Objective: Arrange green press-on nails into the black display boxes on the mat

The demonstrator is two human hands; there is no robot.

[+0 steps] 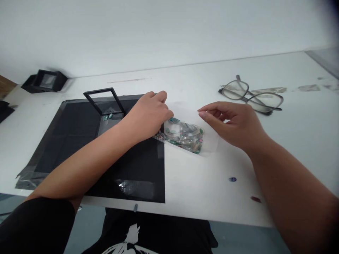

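Observation:
My left hand [150, 114] is curled over the open end of a clear plastic bag [185, 135], its fingers closed on the bag's edge. Small glossy coloured pieces, which look like press-on nails, fill the bag. To the right of it my right hand [233, 121] hovers with thumb and forefinger pinched; anything between the tips is too small to make out. Behind my left forearm, a black-framed clear display box [104, 102] stands with its lid raised. A few teal pieces [107, 116] lie in it, and my arm hides part of its base.
The box rests on a black mat [132, 165] taped to the white table. Eyeglasses [251, 97] lie at the back right. Black boxes [46, 81] stand at the far left. A blue piece [232, 179] and a dark red piece [255, 199] lie near my right forearm.

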